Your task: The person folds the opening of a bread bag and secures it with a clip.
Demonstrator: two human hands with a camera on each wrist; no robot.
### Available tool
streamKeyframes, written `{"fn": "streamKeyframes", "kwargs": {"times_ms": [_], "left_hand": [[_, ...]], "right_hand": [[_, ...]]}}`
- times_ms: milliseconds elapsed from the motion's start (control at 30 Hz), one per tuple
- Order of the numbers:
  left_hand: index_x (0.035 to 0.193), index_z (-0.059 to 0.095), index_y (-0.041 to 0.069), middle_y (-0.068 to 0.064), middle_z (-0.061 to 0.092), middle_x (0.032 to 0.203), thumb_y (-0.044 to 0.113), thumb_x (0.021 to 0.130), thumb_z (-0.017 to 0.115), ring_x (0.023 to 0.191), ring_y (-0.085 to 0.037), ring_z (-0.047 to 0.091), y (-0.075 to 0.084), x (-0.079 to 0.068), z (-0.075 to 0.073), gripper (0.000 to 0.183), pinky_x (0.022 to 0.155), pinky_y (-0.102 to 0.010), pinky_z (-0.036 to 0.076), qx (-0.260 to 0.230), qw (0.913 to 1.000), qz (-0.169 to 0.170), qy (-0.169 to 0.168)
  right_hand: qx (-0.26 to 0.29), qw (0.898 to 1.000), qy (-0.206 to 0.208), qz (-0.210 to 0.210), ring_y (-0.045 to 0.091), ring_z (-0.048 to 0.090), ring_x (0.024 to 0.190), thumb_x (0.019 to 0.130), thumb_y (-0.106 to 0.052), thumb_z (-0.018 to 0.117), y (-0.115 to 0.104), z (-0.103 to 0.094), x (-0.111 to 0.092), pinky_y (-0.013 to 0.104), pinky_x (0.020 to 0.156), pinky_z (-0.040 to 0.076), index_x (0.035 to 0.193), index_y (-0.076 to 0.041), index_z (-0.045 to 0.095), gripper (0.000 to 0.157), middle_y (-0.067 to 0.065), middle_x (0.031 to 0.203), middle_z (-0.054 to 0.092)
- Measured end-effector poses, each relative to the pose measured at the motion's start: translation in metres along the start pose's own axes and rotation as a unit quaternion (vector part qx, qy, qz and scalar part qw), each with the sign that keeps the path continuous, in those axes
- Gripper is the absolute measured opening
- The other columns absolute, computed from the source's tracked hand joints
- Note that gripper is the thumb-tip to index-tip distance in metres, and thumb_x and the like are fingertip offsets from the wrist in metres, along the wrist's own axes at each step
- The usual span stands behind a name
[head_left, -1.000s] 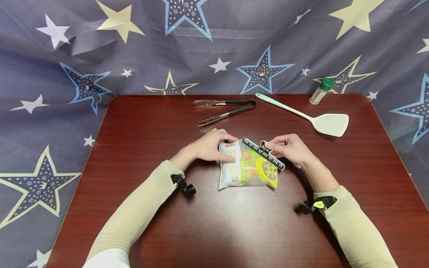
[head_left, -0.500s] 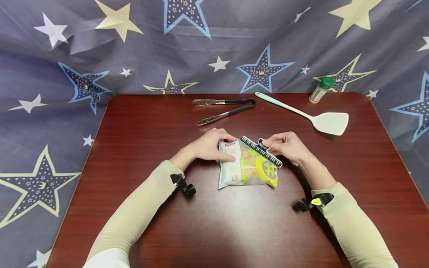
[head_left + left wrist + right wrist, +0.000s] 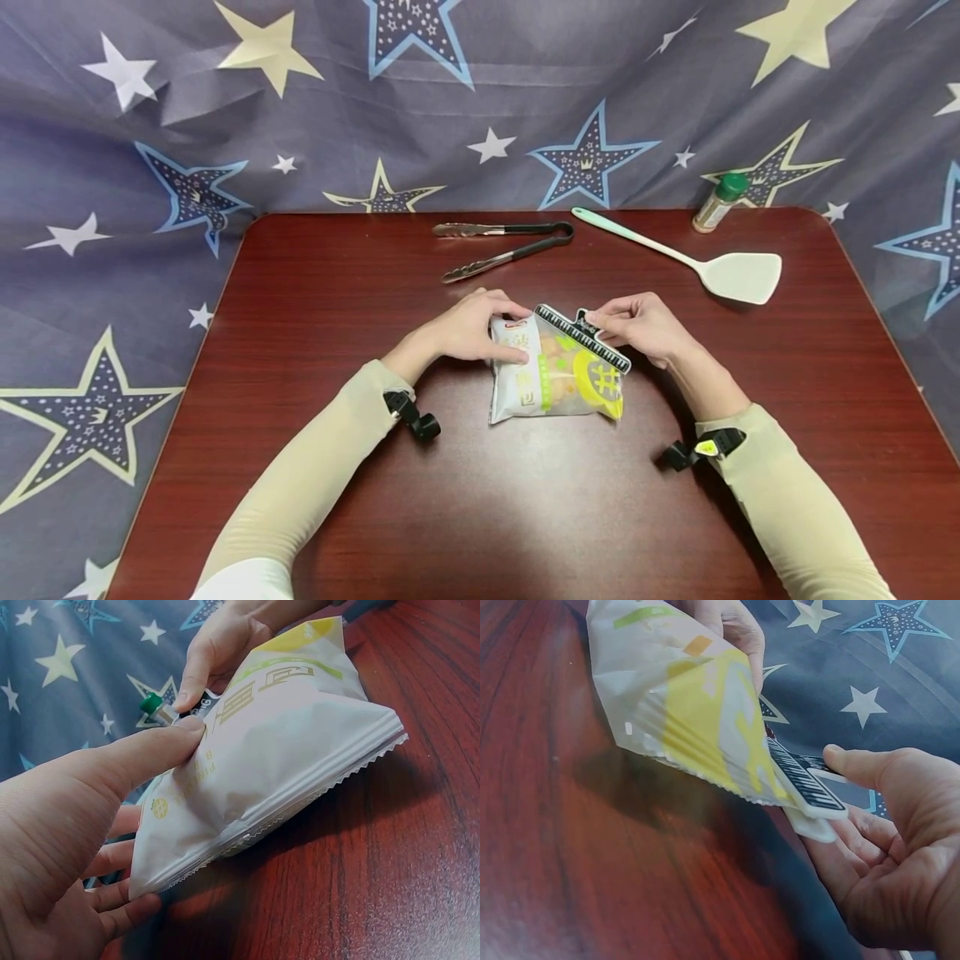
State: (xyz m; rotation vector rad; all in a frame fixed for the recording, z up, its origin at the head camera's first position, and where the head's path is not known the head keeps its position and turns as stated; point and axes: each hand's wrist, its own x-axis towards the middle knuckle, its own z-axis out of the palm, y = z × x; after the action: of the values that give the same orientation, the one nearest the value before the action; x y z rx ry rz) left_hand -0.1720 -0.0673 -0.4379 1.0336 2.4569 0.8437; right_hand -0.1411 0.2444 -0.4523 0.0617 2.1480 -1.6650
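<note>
A white and yellow snack bag (image 3: 558, 387) with a see-through panel sits in the middle of the table. My left hand (image 3: 468, 327) grips its left side, thumb on the front and fingers behind, as the left wrist view shows. With the thumb and fingers of my right hand (image 3: 647, 329) I pinch the handle of a black-and-white bag clip (image 3: 583, 337) with a piano-key pattern. The clip lies slantwise along the bag's upper right corner. In the right wrist view, its two plates (image 3: 806, 780) stand slightly apart at the bag's edge, the corner seemingly between them.
Behind the bag lie metal tongs (image 3: 517, 250) with black handles, spread apart. A white spatula (image 3: 738, 277) with a pale green handle end is at the back right. A green-capped seasoning jar (image 3: 718, 204) stands by the starry curtain (image 3: 510, 92) at the table's back edge.
My right hand has moved slightly up and left, bringing the clip further over the bag's upper right corner. My left hand and the bag have stayed almost still.
</note>
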Motion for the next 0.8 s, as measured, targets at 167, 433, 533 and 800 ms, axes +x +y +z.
{"fn": "streamKeyframes", "kwargs": {"times_ms": [167, 433, 533, 800], "left_hand": [[0.143, 0.069, 0.018, -0.003, 0.069, 0.121, 0.044, 0.084, 0.088, 0.112, -0.021, 0.057, 0.0005, -0.0007, 0.0002, 0.067, 0.106, -0.041, 0.041, -0.001, 1.0000, 0.001, -0.001], [0.143, 0.069, 0.018, -0.002, 0.069, 0.121, 0.043, 0.085, 0.088, 0.110, -0.020, 0.056, -0.0005, -0.0001, 0.0015, 0.066, 0.108, -0.041, 0.040, -0.006, 1.0000, -0.003, -0.002], [0.143, 0.069, 0.018, -0.002, 0.069, 0.121, 0.044, 0.085, 0.088, 0.111, -0.020, 0.056, -0.0012, 0.0001, 0.0022, 0.067, 0.110, -0.042, 0.040, -0.008, 1.0000, -0.005, -0.003], [0.144, 0.069, 0.018, -0.002, 0.069, 0.121, 0.044, 0.085, 0.088, 0.110, -0.020, 0.056, 0.0002, 0.0001, 0.0015, 0.067, 0.109, -0.042, 0.040, -0.012, 0.9999, -0.003, -0.002]], "right_hand": [[-0.006, 1.000, -0.003, -0.001, 0.008, 0.076, 0.075, 0.100, -0.017, 0.075, -0.0009, -0.0005, 0.0021, 0.028, 0.072, 0.064, 0.114, 0.011, 0.074, 0.032, -0.008, 0.081, 0.079], [-0.010, 1.000, -0.004, -0.001, 0.008, 0.076, 0.076, 0.100, -0.017, 0.075, -0.0049, -0.0018, 0.0023, 0.027, 0.072, 0.064, 0.120, 0.018, 0.069, 0.040, -0.007, 0.085, 0.079], [-0.008, 1.000, -0.003, 0.000, 0.008, 0.075, 0.075, 0.100, -0.017, 0.075, -0.0052, -0.0014, 0.0024, 0.026, 0.072, 0.064, 0.119, 0.017, 0.069, 0.040, -0.008, 0.083, 0.079], [-0.004, 1.000, -0.003, 0.002, 0.008, 0.074, 0.075, 0.100, -0.016, 0.074, -0.0043, -0.0010, 0.0026, 0.026, 0.071, 0.064, 0.120, 0.017, 0.069, 0.039, -0.009, 0.082, 0.078]]}}
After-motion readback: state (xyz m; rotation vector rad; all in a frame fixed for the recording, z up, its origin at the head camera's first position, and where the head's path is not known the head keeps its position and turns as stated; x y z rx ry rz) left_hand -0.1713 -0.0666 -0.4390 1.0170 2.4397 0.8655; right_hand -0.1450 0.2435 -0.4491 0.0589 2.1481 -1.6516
